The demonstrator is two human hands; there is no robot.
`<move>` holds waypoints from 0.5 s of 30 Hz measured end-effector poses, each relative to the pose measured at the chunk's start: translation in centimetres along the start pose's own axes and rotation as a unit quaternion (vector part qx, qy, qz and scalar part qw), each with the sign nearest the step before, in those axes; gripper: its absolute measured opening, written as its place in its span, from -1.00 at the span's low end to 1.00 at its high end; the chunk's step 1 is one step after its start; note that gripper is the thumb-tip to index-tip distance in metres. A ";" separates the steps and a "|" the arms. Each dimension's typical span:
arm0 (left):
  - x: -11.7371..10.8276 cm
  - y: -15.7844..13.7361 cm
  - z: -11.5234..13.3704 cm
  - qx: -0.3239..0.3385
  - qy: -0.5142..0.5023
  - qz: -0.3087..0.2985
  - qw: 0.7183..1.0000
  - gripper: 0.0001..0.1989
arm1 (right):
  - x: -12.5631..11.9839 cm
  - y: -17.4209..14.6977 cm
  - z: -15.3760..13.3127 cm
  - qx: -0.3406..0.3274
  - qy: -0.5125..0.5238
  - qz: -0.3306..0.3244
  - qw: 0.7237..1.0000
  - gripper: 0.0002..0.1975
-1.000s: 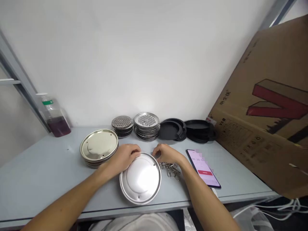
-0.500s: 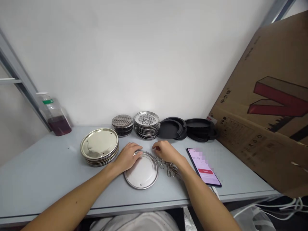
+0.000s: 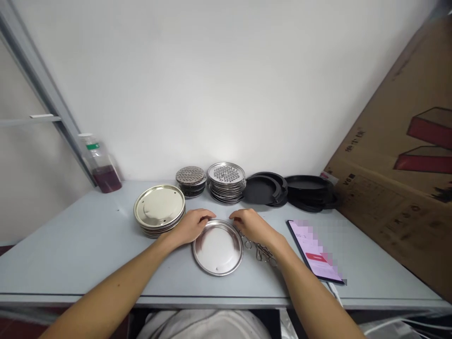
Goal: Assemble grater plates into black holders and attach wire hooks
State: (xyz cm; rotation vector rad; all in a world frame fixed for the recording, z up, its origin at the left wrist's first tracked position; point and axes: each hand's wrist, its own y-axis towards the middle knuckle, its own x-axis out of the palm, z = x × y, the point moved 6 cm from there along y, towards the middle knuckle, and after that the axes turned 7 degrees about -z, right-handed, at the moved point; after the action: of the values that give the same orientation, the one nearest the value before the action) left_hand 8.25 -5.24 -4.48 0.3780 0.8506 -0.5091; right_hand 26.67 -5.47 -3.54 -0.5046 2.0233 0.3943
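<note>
Touching the silver plate [image 3: 218,249], my left hand [image 3: 192,226] curves loosely, probably to steady it; whether my right hand [image 3: 253,225] beside pinches anything, I cannot tell.

On a table [image 3: 88,263], a plate [image 3: 218,247] lies between a person's left hand [image 3: 192,225] and right hand [image 3: 252,225]. Just left of the left hand sits a plate stack [image 3: 159,207]; a bottle [image 3: 106,176] stands farther left and back. Beyond the hands, two disc stacks [image 3: 226,183] and, rightward, several trays [image 3: 261,190] line a wall [image 3: 226,84]. Small rings [image 3: 264,253] lie beside the right wrist, with a phone [image 3: 316,252], then a carton [image 3: 381,212], to its right.
</note>
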 end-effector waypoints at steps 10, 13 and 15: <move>-0.6 -1.3 0.6 -0.011 0.019 -0.043 0.999 -0.65 | 0.0 -0.3 1.2 0.019 -0.012 -0.024 0.999 -0.78; -0.6 -1.3 0.6 -0.019 0.032 -0.044 0.998 -0.66 | -0.1 -0.2 0.4 0.014 -0.005 -0.003 1.000 -0.76; -0.5 -1.3 0.7 -0.014 0.037 -0.042 0.998 -0.67 | -0.2 -0.3 -0.6 -0.007 0.004 0.001 1.000 -0.65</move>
State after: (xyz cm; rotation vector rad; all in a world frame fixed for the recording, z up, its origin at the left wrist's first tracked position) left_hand 7.72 -6.54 -3.80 0.3378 0.9484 -0.5632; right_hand 26.47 -5.96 -3.16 -0.5131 2.0306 0.4087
